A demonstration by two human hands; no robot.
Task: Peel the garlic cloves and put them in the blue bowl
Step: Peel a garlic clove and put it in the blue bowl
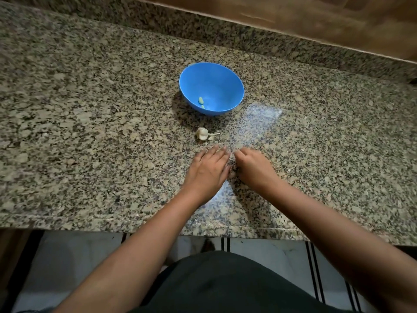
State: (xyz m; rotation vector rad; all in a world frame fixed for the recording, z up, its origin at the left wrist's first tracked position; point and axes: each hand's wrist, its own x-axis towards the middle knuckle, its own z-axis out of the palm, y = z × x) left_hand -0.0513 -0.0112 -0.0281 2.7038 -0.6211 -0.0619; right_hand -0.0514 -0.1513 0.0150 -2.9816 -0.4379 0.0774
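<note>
Granite counter (90,132) beneath hands: left hand (207,170) flat, right hand (255,168) curled, grip unclear.

One blue bowl (225,82), two peeled cloves (200,100), one garlic head (202,133)

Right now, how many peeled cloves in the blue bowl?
2. A larger clove lies low-left inside the blue bowl; a smaller clove sits nearer the camera. The near rim could hide more.

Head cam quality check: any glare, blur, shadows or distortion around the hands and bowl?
Head view: glare patch on the counter right of the blue bowl; bowl's shadow falls left; fingertips of left hand and right hand motion-blurred; wide-angle bends the counter edges.
</note>
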